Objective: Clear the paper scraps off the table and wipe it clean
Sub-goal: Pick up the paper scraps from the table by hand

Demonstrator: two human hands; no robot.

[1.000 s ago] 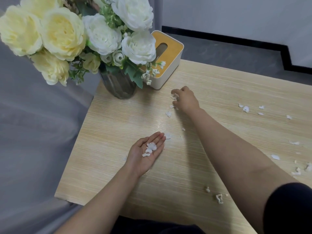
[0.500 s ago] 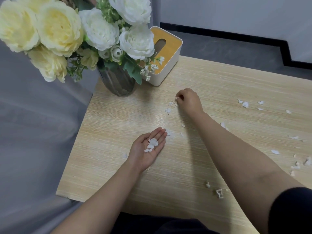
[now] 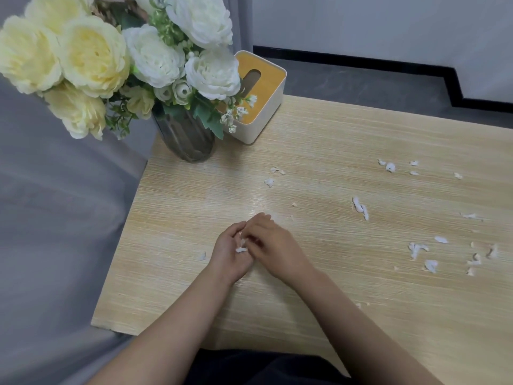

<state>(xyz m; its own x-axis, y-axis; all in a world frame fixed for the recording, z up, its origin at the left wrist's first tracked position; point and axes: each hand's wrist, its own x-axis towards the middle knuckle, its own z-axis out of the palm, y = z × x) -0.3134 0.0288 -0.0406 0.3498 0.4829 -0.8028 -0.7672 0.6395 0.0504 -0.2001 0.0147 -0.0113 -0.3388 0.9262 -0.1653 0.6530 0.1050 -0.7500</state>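
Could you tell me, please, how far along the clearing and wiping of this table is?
Early stage. A few paper scraps lie in the upturned left hand, and the right hand sits over that palm, apparently adding to them. Left to do: loose scraps near the vase, mid-table and a larger scatter on the right. No cloth is visible, and the table does not look wiped yet.

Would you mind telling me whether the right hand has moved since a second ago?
Yes. The right hand has drawn back from beside the tissue box toward the person, and now meets the left hand over the scraps in its palm.
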